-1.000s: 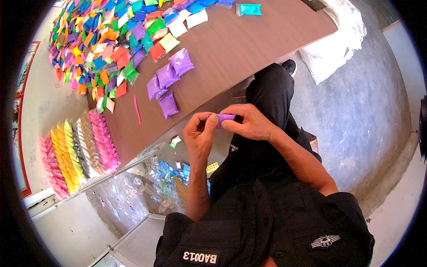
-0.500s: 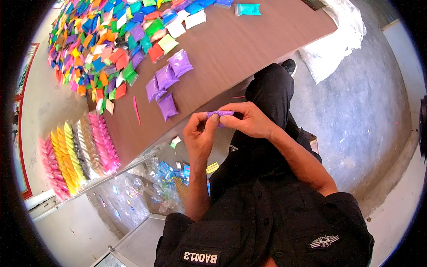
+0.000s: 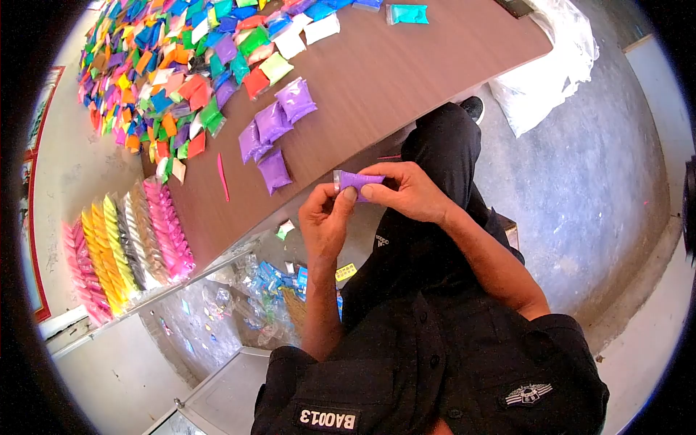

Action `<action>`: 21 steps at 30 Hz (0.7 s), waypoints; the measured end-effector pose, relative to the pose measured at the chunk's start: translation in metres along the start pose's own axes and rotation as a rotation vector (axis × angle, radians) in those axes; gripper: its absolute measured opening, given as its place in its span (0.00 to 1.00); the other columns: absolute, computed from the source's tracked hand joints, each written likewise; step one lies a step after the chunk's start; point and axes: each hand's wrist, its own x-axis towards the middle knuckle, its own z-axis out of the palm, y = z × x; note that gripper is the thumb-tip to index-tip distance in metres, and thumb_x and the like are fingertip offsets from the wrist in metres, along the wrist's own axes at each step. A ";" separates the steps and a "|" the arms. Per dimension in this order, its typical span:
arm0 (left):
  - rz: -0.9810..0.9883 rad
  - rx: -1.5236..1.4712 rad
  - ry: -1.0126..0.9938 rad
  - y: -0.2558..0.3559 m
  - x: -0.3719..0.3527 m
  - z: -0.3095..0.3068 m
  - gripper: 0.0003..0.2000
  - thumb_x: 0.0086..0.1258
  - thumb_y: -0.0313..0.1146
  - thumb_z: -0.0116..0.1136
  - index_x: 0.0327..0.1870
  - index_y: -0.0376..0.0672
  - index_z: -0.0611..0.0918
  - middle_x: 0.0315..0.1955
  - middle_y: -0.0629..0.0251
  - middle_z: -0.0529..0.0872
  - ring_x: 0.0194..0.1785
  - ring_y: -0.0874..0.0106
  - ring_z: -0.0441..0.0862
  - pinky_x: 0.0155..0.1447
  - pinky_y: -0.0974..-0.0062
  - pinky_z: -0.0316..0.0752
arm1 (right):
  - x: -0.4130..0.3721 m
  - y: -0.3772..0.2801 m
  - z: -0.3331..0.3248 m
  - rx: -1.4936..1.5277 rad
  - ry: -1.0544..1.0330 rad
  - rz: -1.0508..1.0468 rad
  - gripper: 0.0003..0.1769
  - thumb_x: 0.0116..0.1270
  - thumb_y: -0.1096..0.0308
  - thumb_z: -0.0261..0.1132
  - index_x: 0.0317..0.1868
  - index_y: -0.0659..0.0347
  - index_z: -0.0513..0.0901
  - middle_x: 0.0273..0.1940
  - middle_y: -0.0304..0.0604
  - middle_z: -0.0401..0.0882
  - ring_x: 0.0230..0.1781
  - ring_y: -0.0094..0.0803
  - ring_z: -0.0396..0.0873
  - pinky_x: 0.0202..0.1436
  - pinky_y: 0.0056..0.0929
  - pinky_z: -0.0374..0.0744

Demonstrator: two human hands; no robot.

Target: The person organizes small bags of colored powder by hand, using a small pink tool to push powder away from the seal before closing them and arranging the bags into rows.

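Between my two hands, just off the table's near edge, is a small purple packet (image 3: pixel 359 181) in a clear wrapper. My left hand (image 3: pixel 328 214) pinches its left end, thumb on the front face. The right end is gripped by my right hand (image 3: pixel 406 192), its thumb also pressed on the front. Part of the packet is hidden behind the thumbs. On the table close by lie several more purple packets (image 3: pixel 274 172), some leaning on one another. A thin pink stick-like tool (image 3: pixel 222 177) lies to their left.
A large heap of multicoloured packets (image 3: pixel 174 80) covers the far left of the brown table (image 3: pixel 377 80). Rows of packets in pink, yellow, black and brown (image 3: pixel 130 243) line its left end. A teal packet (image 3: pixel 407 14) lies at the back. White plastic bags (image 3: pixel 544 80) hang at the right.
The purple packet has tipped in my fingers, so more of its front face and its clear left end now show. Both hands have stayed in nearly the same place.
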 end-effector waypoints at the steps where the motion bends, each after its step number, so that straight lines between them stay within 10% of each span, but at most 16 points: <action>1: -0.006 0.018 0.004 0.001 0.000 0.000 0.08 0.73 0.33 0.67 0.43 0.38 0.86 0.33 0.72 0.86 0.37 0.80 0.80 0.45 0.80 0.75 | 0.000 0.000 0.000 -0.001 0.000 0.000 0.14 0.74 0.66 0.67 0.54 0.65 0.86 0.41 0.31 0.83 0.40 0.16 0.76 0.45 0.20 0.76; 21: -0.018 -0.068 -0.048 0.010 -0.003 0.000 0.07 0.72 0.30 0.68 0.44 0.38 0.85 0.32 0.74 0.85 0.36 0.83 0.79 0.43 0.82 0.74 | -0.004 -0.003 0.007 0.015 0.122 -0.028 0.14 0.70 0.67 0.72 0.51 0.66 0.88 0.42 0.35 0.87 0.42 0.19 0.80 0.46 0.23 0.79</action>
